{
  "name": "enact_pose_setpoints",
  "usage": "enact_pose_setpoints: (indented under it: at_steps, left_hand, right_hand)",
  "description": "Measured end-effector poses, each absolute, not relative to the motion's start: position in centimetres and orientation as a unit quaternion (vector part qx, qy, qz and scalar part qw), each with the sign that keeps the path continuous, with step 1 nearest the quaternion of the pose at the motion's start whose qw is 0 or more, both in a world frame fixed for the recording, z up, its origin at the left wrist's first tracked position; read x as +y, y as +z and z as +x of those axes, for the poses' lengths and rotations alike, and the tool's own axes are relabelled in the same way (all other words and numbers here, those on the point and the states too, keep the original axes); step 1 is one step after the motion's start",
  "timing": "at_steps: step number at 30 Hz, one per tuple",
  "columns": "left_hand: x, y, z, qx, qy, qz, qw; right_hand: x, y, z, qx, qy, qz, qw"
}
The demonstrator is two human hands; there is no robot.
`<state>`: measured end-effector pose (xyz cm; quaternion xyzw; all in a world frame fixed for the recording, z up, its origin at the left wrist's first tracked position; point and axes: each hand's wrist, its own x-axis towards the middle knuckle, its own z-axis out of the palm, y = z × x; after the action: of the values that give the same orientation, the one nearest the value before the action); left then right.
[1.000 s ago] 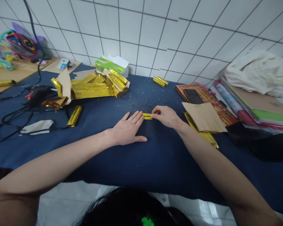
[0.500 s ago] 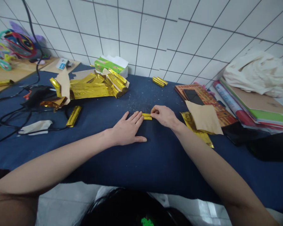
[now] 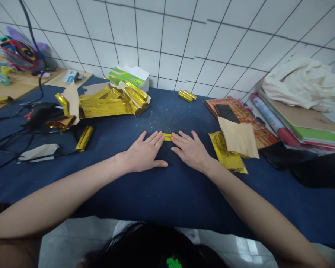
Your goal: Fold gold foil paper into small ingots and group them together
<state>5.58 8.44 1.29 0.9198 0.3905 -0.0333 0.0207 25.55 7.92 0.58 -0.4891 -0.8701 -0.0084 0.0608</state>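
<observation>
A small strip of gold foil (image 3: 167, 137) lies flat on the dark blue cloth (image 3: 167, 197), its two ends covered by my fingers. My left hand (image 3: 144, 152) is flat and open, fingertips pressing on the strip's left end, thumb stretched out over the cloth. Opposite it, my right hand (image 3: 191, 150) also lies flat with fingers spread, its fingertips on the strip's right end. Only the middle of the strip shows between the hands. Right of my right hand are a crinkled gold foil sheet (image 3: 226, 158) and a square of tan paper (image 3: 237, 137).
Gold foil pieces (image 3: 106, 106) and a green tissue box (image 3: 128, 77) are at the back left. A rolled gold tube (image 3: 84, 139) and a black glue gun (image 3: 41, 113) with cables lie left. Gold rolls (image 3: 187, 95) sit by the wall; a patterned board (image 3: 257, 128) is right.
My right hand has gone from pinching the strip's right end to lying flat on it with fingers spread. My left hand stays pressed on the strip. The camera view has shifted slightly.
</observation>
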Motion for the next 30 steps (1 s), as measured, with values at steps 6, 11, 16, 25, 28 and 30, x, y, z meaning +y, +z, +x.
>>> enact_pose_setpoints:
  at_steps: [6, 11, 16, 25, 28, 30]
  left_hand:
    - [8.3, 2.1, 4.8, 0.391, -0.05, 0.919, 0.014]
    - [9.1, 2.4, 4.9, 0.391, -0.002, 0.92, -0.019]
    - [10.8, 2.9, 5.7, 0.387, 0.005, 0.921, -0.043]
    - [11.6, 2.7, 6.3, 0.372, 0.015, 0.925, -0.071]
    - [10.7, 2.2, 6.9, 0.38, 0.037, 0.92, -0.083]
    - [10.0, 1.8, 7.4, 0.376, 0.058, 0.922, -0.068]
  right_hand:
    - [7.7, 0.9, 25.5, -0.868, 0.002, -0.493, 0.066]
    - [8.1, 0.7, 25.4, -0.865, -0.01, -0.493, 0.094]
    - [9.6, 0.4, 25.3, -0.87, -0.004, -0.48, 0.118]
    - [10.6, 0.0, 25.1, -0.875, -0.011, -0.466, 0.134]
    - [10.4, 0.1, 25.0, -0.875, -0.028, -0.468, 0.126]
    - [10.1, 0.1, 24.9, -0.875, -0.048, -0.468, 0.114]
